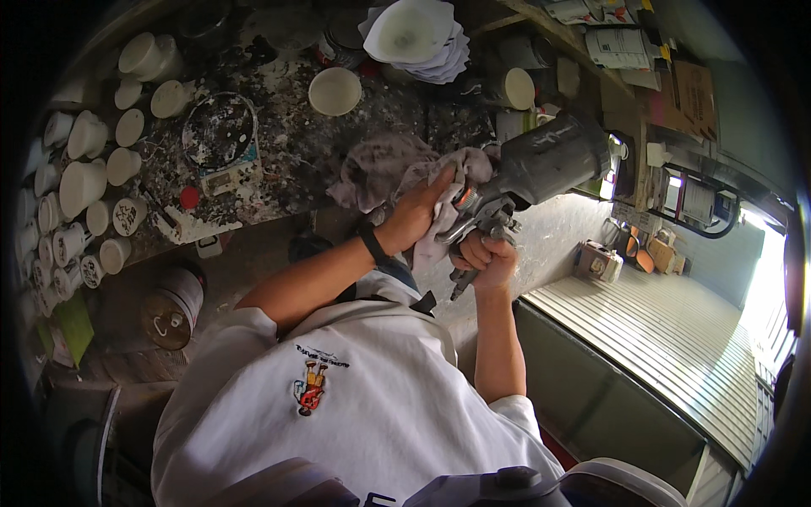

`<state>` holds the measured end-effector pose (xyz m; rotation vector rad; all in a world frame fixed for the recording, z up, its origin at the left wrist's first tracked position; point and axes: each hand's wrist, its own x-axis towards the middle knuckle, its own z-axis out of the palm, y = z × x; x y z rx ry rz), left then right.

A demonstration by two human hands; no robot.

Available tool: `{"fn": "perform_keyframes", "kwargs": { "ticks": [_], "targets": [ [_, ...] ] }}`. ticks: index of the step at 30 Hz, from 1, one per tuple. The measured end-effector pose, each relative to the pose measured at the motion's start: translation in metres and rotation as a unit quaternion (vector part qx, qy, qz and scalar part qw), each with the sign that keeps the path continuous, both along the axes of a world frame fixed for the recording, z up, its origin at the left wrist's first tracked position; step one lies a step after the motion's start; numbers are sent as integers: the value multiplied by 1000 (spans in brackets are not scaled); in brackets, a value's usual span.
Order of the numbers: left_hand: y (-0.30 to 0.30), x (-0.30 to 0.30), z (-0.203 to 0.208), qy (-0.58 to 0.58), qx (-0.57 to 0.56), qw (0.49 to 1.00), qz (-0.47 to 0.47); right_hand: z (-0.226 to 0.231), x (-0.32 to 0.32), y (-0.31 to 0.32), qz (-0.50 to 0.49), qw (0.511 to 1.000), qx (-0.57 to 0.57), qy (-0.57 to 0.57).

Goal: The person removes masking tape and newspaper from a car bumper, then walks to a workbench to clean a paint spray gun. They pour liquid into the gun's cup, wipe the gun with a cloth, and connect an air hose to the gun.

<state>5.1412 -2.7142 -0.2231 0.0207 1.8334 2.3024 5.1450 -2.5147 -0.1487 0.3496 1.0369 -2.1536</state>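
A spray gun (498, 207) with a large dark grey cup (553, 160) is tilted in front of me, its cup pointing to the upper right. My right hand (488, 260) is wrapped round the gun's grip. With my left hand (418, 203) I press a stained, greyish-pink rag (380, 173) against the front of the gun. The rag is bunched in my fingers, and a large fold of it hangs over to the left. Part of the gun's body is hidden behind the rag and my fingers.
The paint-spattered bench (279, 177) holds many pale tubs (83, 188) on the left, a red lid (189, 198), a white tub (335, 91) and stacked white paper cones (411, 35). Below stands a metal can (173, 304); a ribbed surface (642, 329) lies right.
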Motion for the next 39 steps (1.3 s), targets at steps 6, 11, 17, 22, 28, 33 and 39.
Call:
{"fn": "perform_keyframes", "kwargs": {
  "ticks": [6,11,17,22,28,33,39],
  "targets": [
    [-7,-5,31,-21,295,955,-17,5,-4,2,47,984,-162,51],
    [-15,-10,43,184,96,974,95,17,2,3,40,977,-191,79],
    [-23,-11,50,-36,298,954,-5,30,10,1,-19,966,-250,70],
    [-2,-2,56,317,61,941,99,30,15,-3,4,961,-266,72],
    [4,3,47,278,-19,944,177,31,22,14,-44,992,-113,33],
    [-14,-8,57,41,333,933,134,50,37,52,-7,992,114,51],
    [11,-19,79,186,-16,970,158,27,67,23,-30,962,270,33]
  ]
}}
